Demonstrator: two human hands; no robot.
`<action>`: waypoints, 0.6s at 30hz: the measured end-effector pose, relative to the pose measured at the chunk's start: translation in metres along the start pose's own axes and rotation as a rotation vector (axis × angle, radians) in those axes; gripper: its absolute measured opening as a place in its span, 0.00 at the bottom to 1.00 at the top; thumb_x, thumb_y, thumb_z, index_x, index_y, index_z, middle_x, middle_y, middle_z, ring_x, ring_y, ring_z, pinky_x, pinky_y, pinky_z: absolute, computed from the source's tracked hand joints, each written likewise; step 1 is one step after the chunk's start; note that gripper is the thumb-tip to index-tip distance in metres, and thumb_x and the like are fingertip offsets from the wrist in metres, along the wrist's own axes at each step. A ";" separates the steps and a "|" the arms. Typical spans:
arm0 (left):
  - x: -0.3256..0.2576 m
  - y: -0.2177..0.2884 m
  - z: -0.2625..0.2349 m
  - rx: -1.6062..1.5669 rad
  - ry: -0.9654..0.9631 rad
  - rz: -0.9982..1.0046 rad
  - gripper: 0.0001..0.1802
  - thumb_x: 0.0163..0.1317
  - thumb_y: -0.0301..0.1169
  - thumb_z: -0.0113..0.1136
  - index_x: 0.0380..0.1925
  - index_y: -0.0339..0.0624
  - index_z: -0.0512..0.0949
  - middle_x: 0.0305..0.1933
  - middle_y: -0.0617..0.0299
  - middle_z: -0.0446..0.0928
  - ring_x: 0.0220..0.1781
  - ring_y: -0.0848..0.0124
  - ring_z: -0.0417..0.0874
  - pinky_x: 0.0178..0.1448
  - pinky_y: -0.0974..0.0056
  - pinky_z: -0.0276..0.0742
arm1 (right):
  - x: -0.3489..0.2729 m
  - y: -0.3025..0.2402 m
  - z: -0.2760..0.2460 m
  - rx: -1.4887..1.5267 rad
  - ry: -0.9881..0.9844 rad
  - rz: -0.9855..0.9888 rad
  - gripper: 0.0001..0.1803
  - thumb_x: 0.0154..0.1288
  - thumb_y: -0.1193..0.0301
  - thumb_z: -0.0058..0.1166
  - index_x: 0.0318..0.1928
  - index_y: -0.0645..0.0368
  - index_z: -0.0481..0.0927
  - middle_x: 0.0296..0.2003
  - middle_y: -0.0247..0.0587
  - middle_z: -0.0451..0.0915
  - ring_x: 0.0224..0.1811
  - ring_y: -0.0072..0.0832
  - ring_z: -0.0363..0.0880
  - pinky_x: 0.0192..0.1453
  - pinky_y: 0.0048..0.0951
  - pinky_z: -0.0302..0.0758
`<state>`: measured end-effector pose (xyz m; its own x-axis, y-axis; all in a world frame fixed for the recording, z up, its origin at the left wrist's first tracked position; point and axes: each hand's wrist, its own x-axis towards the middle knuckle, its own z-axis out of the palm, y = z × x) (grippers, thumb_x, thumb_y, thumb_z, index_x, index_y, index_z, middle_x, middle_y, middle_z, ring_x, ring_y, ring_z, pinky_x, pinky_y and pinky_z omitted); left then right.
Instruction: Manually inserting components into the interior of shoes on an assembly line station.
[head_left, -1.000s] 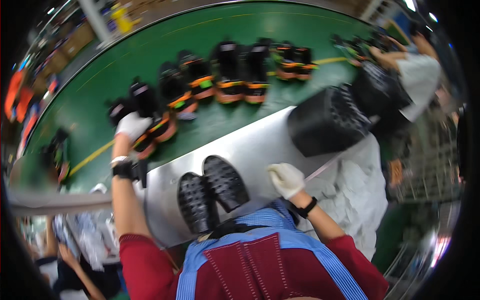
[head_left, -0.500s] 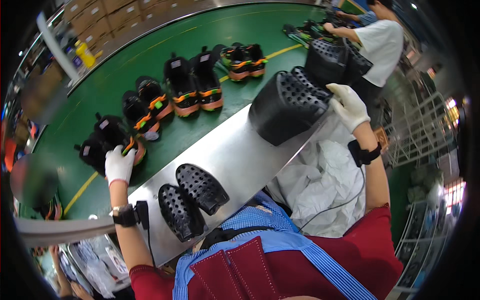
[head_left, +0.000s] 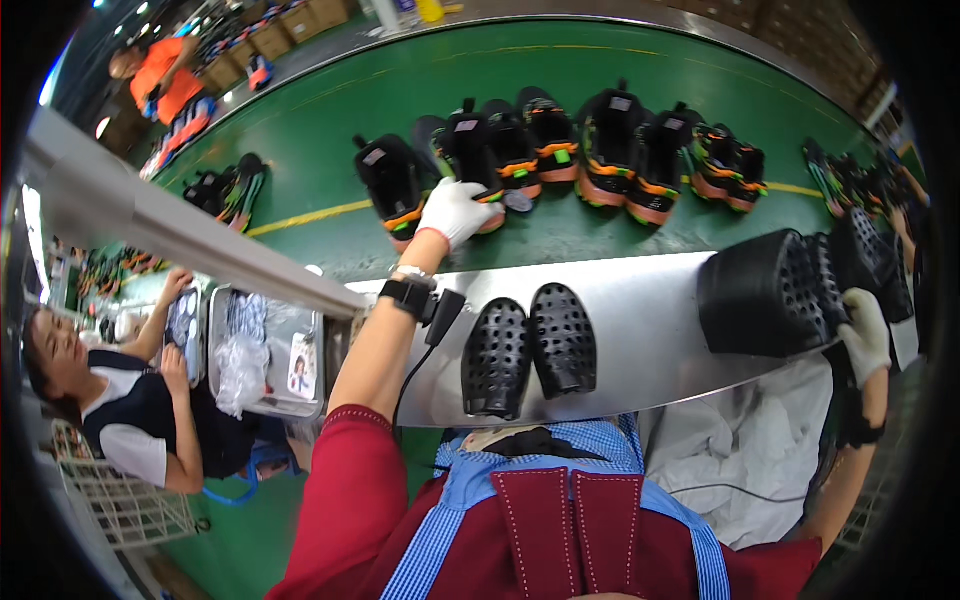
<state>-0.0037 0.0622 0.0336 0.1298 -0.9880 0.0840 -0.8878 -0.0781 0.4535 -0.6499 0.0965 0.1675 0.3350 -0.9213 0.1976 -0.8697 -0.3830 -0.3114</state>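
My left hand [head_left: 452, 210], in a white glove, reaches over the metal ledge [head_left: 640, 350] onto the green conveyor belt [head_left: 330, 110] and grips a black shoe with an orange sole [head_left: 478, 160]. Another black shoe [head_left: 390, 185] lies just left of it. My right hand [head_left: 866, 332], also gloved, rests on the end of a stack of black perforated insoles [head_left: 770, 292] lying on the ledge at the right. Two black perforated insoles [head_left: 528, 350] lie side by side on the ledge in front of me.
More black and orange shoes [head_left: 640, 150] line the belt to the right. A seated person [head_left: 120, 410] works at the lower left beside a metal tray [head_left: 262, 350]. Another person in orange [head_left: 165, 75] stands at the far left. White cloth [head_left: 740, 470] hangs below the ledge.
The view has swung to the left. My left hand has closed on a shoe on the belt. My right hand stays on the insole stack, which now sits at the right edge.
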 end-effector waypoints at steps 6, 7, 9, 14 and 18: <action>-0.019 -0.030 -0.006 -0.159 0.043 -0.002 0.29 0.51 0.52 0.65 0.47 0.44 0.82 0.44 0.40 0.77 0.50 0.48 0.78 0.58 0.56 0.73 | -0.012 0.034 -0.058 0.130 0.264 0.135 0.27 0.68 0.83 0.44 0.67 0.62 0.61 0.65 0.42 0.65 0.67 0.29 0.64 0.71 0.29 0.60; -0.021 -0.035 -0.007 -0.180 0.055 -0.011 0.30 0.51 0.52 0.65 0.49 0.45 0.81 0.46 0.40 0.76 0.50 0.48 0.78 0.58 0.56 0.73 | 0.000 0.004 -0.043 0.152 0.246 0.091 0.27 0.68 0.83 0.44 0.67 0.62 0.61 0.65 0.42 0.65 0.67 0.29 0.64 0.71 0.29 0.60; -0.028 -0.041 -0.004 -0.217 0.064 -0.074 0.33 0.51 0.54 0.63 0.53 0.47 0.79 0.52 0.39 0.73 0.53 0.48 0.77 0.60 0.56 0.72 | 0.015 -0.074 -0.010 0.152 0.277 0.023 0.28 0.66 0.86 0.42 0.67 0.62 0.62 0.65 0.43 0.65 0.67 0.31 0.64 0.71 0.32 0.59; -0.045 -0.033 -0.019 -0.226 -0.056 -0.113 0.47 0.50 0.59 0.60 0.63 0.35 0.66 0.60 0.37 0.69 0.63 0.48 0.71 0.67 0.58 0.66 | 0.046 -0.218 0.081 0.123 0.078 -0.313 0.26 0.52 0.90 0.51 0.54 0.65 0.71 0.54 0.45 0.72 0.58 0.36 0.71 0.64 0.30 0.66; -0.066 -0.019 -0.028 -0.423 0.271 -0.051 0.46 0.51 0.54 0.63 0.62 0.31 0.66 0.61 0.41 0.69 0.63 0.50 0.71 0.67 0.59 0.67 | 0.081 -0.291 0.132 0.168 -0.025 -0.422 0.25 0.48 0.88 0.55 0.50 0.64 0.73 0.50 0.47 0.74 0.52 0.39 0.74 0.55 0.30 0.71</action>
<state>0.0165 0.1322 0.0443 0.3282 -0.9099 0.2537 -0.6277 -0.0093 0.7784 -0.3220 0.1249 0.1519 0.6579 -0.6828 0.3177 -0.5852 -0.7290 -0.3550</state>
